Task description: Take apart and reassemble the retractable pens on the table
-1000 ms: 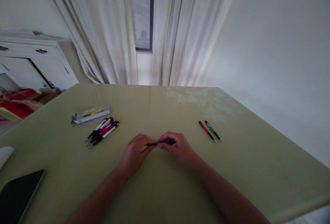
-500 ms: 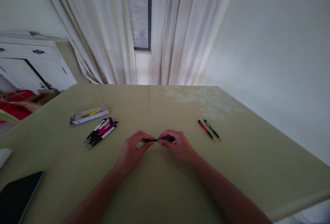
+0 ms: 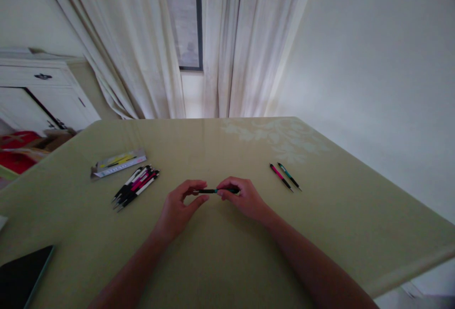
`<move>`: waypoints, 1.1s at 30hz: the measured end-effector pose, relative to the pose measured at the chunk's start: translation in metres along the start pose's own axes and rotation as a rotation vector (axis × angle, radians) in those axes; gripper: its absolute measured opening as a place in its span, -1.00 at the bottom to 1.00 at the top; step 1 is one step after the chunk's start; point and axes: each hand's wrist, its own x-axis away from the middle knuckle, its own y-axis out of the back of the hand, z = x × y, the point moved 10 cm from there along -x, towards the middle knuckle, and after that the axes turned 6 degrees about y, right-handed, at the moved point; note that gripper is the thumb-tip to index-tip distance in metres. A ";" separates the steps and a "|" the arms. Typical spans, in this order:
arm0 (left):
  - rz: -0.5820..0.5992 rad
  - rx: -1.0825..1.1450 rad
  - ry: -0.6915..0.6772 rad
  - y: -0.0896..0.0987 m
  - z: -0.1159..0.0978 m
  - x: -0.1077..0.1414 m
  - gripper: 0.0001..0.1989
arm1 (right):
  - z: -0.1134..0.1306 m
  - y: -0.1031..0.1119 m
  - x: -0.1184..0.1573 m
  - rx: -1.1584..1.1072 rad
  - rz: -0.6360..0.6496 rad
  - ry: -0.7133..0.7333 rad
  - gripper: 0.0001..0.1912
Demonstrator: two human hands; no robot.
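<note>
Across the big pale table (image 3: 213,261), I see two bare hands near the middle: the right hand (image 3: 250,200) is pinched closed, the left hand (image 3: 177,209) open, thumb and fingers parted. On the left, an oblong box (image 3: 121,166) lies just beyond a heap of pens (image 3: 137,186). Over on the right, a pink pen (image 3: 280,177) and a green pen (image 3: 289,177) lie side by side, apart from the heap. Smallest is the dark pen (image 3: 209,191), gripped in the right fingers, its black end between the left ones; it looks whole, but whether it's finished I can't tell.
</note>
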 end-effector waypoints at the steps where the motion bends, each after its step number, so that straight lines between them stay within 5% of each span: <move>1: -0.002 0.012 0.025 0.000 0.003 0.000 -0.69 | 0.000 0.000 0.000 0.002 -0.004 0.009 -0.81; 16: 0.029 -0.011 0.028 0.001 0.006 -0.003 -0.78 | 0.001 0.001 -0.001 0.034 -0.004 0.017 -0.81; 33: 0.049 -0.020 0.117 0.000 0.015 -0.004 -0.66 | 0.006 0.008 -0.001 0.078 -0.050 0.060 -0.80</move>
